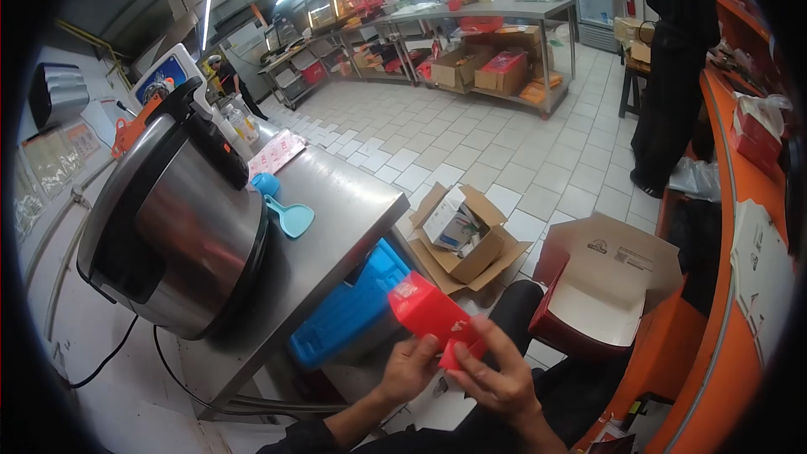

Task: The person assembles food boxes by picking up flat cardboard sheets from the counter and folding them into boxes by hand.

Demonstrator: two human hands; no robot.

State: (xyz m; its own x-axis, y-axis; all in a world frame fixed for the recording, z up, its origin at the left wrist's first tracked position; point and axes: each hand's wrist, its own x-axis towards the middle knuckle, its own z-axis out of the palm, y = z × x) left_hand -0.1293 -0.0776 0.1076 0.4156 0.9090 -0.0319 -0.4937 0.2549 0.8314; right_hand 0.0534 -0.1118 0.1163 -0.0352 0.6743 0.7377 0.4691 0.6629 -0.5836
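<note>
Between my two hands is a small red paper carton (420, 307), partly folded, with white print on its upper side. My left hand (409, 370) pinches its lower left edge between thumb and fingers. On the other side, my right hand (500, 374) grips a flap at the lower right, fingers bent over it. Both hands are above my lap. Just right of them, an open red box (580, 332) with a pale inside and a raised printed lid rests by my leg.
A steel table (336, 193) on the left bears a large rice cooker (189, 227) and a light-blue scoop (292, 217). Below it is a blue crate (357, 303). An open cardboard box (471, 252) sits ahead on the floor. A person in black (672, 67) stands by the orange counter (714, 286).
</note>
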